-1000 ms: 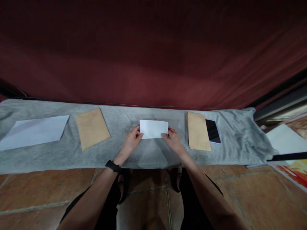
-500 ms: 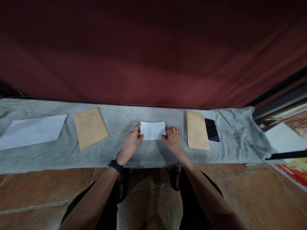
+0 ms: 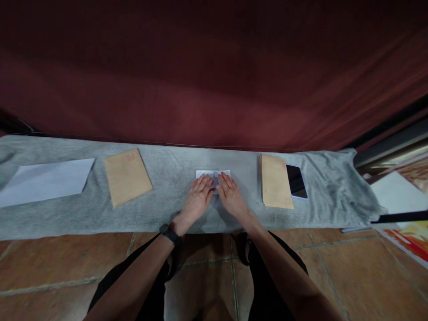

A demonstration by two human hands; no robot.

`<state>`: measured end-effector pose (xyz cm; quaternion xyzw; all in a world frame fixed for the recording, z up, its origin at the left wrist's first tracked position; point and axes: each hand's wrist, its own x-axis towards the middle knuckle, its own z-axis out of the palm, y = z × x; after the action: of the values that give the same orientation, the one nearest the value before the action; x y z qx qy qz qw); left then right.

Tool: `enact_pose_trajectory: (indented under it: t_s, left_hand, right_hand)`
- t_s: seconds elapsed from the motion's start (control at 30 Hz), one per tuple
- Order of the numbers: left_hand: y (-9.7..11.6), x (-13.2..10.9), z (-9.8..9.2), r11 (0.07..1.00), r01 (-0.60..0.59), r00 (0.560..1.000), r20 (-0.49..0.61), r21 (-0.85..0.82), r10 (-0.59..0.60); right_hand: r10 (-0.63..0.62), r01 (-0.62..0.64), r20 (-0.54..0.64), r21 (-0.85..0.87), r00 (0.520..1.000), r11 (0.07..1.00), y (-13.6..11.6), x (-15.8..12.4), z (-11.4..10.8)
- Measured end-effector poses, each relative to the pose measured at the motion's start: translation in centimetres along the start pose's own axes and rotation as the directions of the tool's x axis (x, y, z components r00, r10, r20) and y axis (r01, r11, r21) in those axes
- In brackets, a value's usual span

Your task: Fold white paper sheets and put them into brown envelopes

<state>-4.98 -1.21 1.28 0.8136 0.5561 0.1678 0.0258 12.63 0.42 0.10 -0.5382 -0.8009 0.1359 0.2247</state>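
Note:
A folded sheet of white paper [image 3: 216, 172] lies on the grey cloth in front of me, mostly covered by my hands. My left hand [image 3: 198, 196] rests flat on its left half, fingers stretched out and pointing away from me. On the right half lies my right hand [image 3: 231, 196], also flat with straight fingers. The two hands slant toward each other, with a narrow strip of shaded paper between them. A dark band is on my left wrist.
To the left are a brown envelope [image 3: 128, 178] and a stack of white paper [image 3: 47, 182]. On the right, a pile of brown envelopes [image 3: 276, 182] sits beside a phone [image 3: 296, 181]. The grey cloth [image 3: 174, 162] covers a narrow surface against a dark red curtain [image 3: 200, 111].
Both hands have moved inward from the paper's side edges and now lie flat on top of it, fingers straightened. The envelopes and phone have stayed in place.

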Motion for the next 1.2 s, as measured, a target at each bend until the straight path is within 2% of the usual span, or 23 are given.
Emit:
enact_pose_trajectory:
  t_s: [0.1, 0.23, 0.47, 0.63, 0.9, 1.0, 1.1, 1.2]
  left_hand:
    - [1.3, -0.7, 1.0, 0.996, -0.065, 0.994, 0.09, 0.066, 0.059]
    - [1.4, -1.3, 1.6, 0.992, -0.012, 0.991, 0.137, 0.124, -0.005]
    - [0.2, -1.4, 1.6, 0.983, 0.113, 0.989, 0.081, 0.148, -0.126]
    - [-0.4, -1.3, 1.4, 0.97, 0.179, 0.977, 0.083, 0.167, -0.194]
    - [-0.5, -0.9, 1.0, 0.955, 0.233, 0.964, 0.087, 0.182, -0.252]
    - [-0.1, -0.4, 0.7, 0.963, 0.218, 0.973, 0.042, 0.159, -0.227]
    - [1.0, 0.4, 0.7, 0.988, 0.115, 0.993, 0.02, 0.106, -0.117]
    - [2.4, 1.4, 1.2, 0.998, 0.019, 0.998, 0.06, 0.056, -0.022]
  right_hand:
    - [-0.015, 0.018, 0.087, -0.034, 0.996, 0.999, -1.1, -0.2, 0.6]
    - [0.007, 0.01, 0.135, -0.128, 0.991, 0.992, -1.4, -0.8, 1.1]
    - [0.032, -0.02, 0.046, -0.241, 0.998, 0.97, 0.0, -1.5, 1.3]
    - [0.054, -0.056, -0.016, -0.278, 0.998, 0.959, 0.7, -1.9, 1.1]
    - [0.073, -0.075, -0.016, -0.298, 0.997, 0.951, 1.2, -2.1, 0.5]
    - [0.093, -0.092, -0.01, -0.29, 0.996, 0.953, 1.0, -1.9, 0.3]
    - [0.12, -0.118, -0.01, -0.286, 0.993, 0.951, 0.6, -1.6, 0.1]
    - [0.143, -0.139, -0.009, -0.303, 0.99, 0.943, 0.2, -1.1, -0.1]
